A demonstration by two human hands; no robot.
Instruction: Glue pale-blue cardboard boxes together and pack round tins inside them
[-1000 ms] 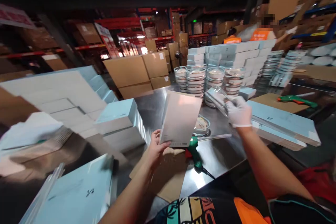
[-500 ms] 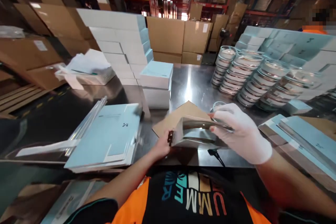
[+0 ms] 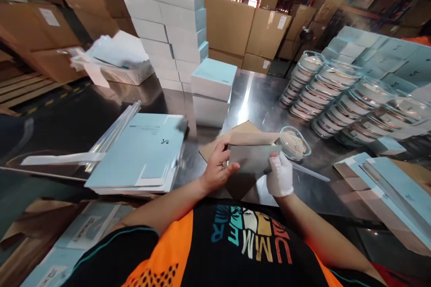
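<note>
I have the pale grey-white rectangular cardboard box [image 3: 249,159] right between my two hands, near the worker's chest, its long axis running left to right in the scene, from one palm to the other. A lighter flap shows along its far edge; I can't make out how far that is closed, or what lies inside. The bare left hand [image 3: 219,167] grips the left end, thumb across the near face and fingers curled behind, closed no further than the box's thickness. The right hand in a white knit glove [image 3: 281,175] pinches the right end with its fingers drawn in on it, so neither hand is free. Just beyond the glove, on the far right, sits a round clear-glass container with pale contents [image 3: 295,144]; the right hand is clearly the nearer one to it, and I can't tell whether the flap touches it. A clear thin plastic strip [image 3: 311,171] lies to the right, and a flat brown cardboard sheet [image 3: 240,128] lies behind the box on the shiny steel table [image 3: 256,89]. Further out, columns of stacked glass containers [image 3: 314,96] rise far right, and flat pale-blue cartons [image 3: 148,148] lie left.
</note>
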